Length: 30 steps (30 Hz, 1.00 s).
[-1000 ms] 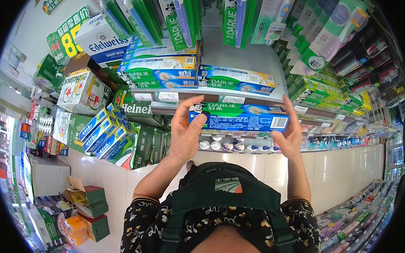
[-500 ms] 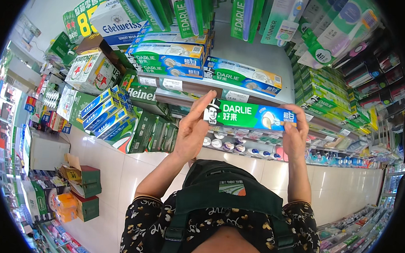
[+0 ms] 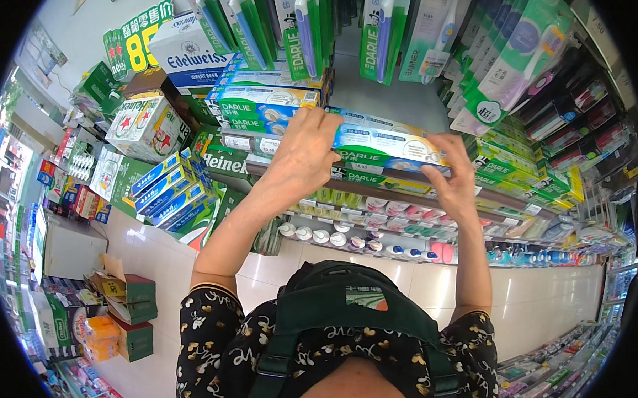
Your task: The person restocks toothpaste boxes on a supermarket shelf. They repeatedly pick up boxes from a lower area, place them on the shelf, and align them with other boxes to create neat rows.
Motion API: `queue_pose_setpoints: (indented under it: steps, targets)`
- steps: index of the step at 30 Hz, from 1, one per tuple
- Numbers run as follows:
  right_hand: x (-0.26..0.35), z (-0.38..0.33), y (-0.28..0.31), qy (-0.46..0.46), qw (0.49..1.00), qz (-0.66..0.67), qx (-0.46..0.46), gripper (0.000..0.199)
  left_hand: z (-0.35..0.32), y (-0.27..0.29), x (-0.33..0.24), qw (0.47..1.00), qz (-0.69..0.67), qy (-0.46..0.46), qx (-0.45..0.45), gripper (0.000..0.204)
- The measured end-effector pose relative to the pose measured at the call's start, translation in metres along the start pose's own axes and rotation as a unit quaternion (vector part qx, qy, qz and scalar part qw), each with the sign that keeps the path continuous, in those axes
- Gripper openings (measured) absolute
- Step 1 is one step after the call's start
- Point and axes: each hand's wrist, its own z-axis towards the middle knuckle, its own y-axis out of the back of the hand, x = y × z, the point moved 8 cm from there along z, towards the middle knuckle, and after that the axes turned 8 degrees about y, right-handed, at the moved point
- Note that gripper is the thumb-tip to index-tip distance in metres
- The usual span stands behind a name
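Over there, a long, slim carton (image 3: 387, 141) looks closed, its top pale and blue, its front green and blue. It sits crosswise, right end slightly lower in view, between both hands (image 3: 304, 147).

I'm seeing a brightly lit shop, with glare streaking the floor (image 3: 536, 287). Straight lines are bending toward the edges.

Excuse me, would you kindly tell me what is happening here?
Someone is handling a long blue, green and white toothpaste box with two bare hands, at the front edge of a store shelf. The left hand holds its left end, the right hand its right end. Similar stacked boxes lie to its left; packaged toothbrushes hang above.
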Motion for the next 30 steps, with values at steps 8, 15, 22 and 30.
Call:
queue_pose_setpoints:
  steps: [8, 15, 22, 30]
  targets:
    - [-0.012, 0.012, -0.009, 0.016, 0.996, -0.083, 0.012, 0.044, 0.023, -0.026, 0.0, 0.981, 0.184, -0.053, -0.024, 0.036]
    - [-0.015, 0.015, -0.026, 0.057, 0.979, -0.188, 0.052, 0.043, 0.024, -0.054, 0.002, 0.943, 0.316, -0.081, -0.068, 0.02]
    - [-0.013, 0.013, -0.019, 0.068, 0.97, -0.227, 0.058, 0.048, 0.016, -0.043, -0.016, 0.939, 0.323, -0.106, -0.061, 0.024]
    - [0.037, -0.003, -0.007, 0.138, 0.977, -0.145, -0.068, 0.059, -0.038, 0.034, -0.01, 0.99, -0.074, -0.049, -0.106, 0.047]
